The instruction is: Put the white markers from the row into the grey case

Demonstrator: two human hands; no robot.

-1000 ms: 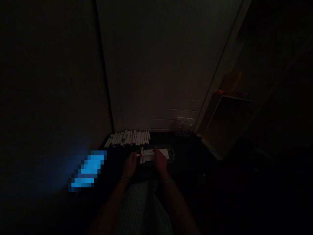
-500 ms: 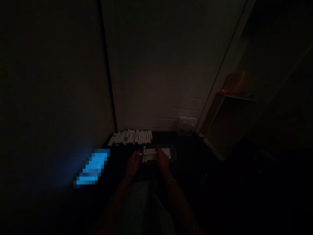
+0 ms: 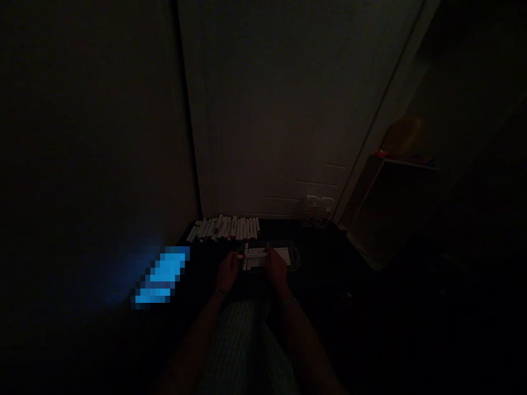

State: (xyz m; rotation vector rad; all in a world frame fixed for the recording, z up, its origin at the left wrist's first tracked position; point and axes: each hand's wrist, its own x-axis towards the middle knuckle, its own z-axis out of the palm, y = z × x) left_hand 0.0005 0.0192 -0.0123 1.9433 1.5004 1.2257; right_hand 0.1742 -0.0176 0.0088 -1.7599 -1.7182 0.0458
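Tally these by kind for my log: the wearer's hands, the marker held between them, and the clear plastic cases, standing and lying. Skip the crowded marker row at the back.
Hands: 2 (left hand, right hand)
Held marker: 1
Lying clear case: 1
Standing clear cases: 2
Total: 6

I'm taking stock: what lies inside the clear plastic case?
A white rectangular card and, apparently, a slim white marker. The right hand and red-banded white marker hide whatever's beneath.
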